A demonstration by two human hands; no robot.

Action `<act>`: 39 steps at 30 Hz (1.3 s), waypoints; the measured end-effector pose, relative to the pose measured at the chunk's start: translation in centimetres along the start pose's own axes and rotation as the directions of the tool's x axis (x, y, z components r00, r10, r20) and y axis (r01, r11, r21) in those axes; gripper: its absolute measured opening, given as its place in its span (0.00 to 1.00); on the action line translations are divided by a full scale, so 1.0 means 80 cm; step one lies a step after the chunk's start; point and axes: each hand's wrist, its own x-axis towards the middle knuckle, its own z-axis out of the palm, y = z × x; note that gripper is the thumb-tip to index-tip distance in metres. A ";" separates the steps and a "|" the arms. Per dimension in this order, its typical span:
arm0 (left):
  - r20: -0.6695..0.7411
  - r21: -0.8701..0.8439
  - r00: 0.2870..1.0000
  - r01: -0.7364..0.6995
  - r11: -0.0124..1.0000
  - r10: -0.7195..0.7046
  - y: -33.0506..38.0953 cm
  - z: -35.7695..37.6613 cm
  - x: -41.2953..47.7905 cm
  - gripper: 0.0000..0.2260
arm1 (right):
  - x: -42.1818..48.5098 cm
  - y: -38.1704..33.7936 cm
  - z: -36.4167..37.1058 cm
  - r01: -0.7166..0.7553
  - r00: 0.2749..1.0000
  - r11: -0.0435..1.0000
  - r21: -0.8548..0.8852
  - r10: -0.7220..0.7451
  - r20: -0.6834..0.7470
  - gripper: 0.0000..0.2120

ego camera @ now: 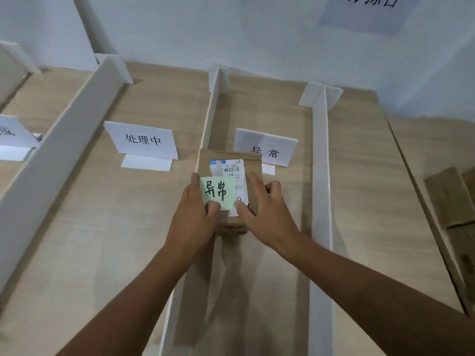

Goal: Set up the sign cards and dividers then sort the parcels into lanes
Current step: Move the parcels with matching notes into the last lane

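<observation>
A brown cardboard parcel [253, 165] with a white shipping label and a green sticky note [218, 191] reading 异常 is held between both hands. My left hand [195, 214] grips its left side, thumb on the note. My right hand [264, 209] grips its right side. The parcel hovers over the middle white divider [212, 116], at the lane holding the 异常 sign card [267, 147]. Another sign card, 处理中 [142, 140], stands in the lane to the left.
White dividers [320, 155] [51, 150] split the wooden table [108, 227] into lanes. A third sign card [12, 132] shows at the far left. More brown parcels [447, 196] lie at the right edge. A paper sign [370, 11] hangs on the wall.
</observation>
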 end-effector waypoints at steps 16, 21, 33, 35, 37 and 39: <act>-0.134 0.095 0.958 -0.242 0.966 0.253 0.089 0.033 -0.105 0.27 | -0.142 0.028 -0.141 0.037 0.986 0.993 -0.110 -0.055 -0.160 0.34; 0.121 -0.016 0.907 -0.404 0.915 0.403 0.204 0.162 -0.239 0.24 | -0.330 0.110 -0.301 -0.080 0.954 0.949 -0.304 -0.016 -0.301 0.34; 0.432 -0.204 0.612 -0.649 0.733 0.662 0.439 0.454 -0.608 0.27 | -0.856 0.305 -0.519 -0.474 0.725 0.861 -0.183 0.264 -0.637 0.30; 0.460 -0.249 0.584 -0.638 0.729 0.668 0.449 0.490 -0.656 0.28 | -0.903 0.331 -0.536 -0.503 0.714 0.847 -0.172 0.295 -0.635 0.30; 0.495 -0.261 0.555 -0.639 0.724 0.669 0.451 0.520 -0.691 0.29 | -0.936 0.358 -0.550 -0.518 0.719 0.839 -0.167 0.321 -0.617 0.31; 0.531 -0.245 0.555 -0.624 0.742 0.641 0.453 0.549 -0.711 0.34 | -0.955 0.390 -0.565 -0.534 0.725 0.830 -0.165 0.349 -0.594 0.32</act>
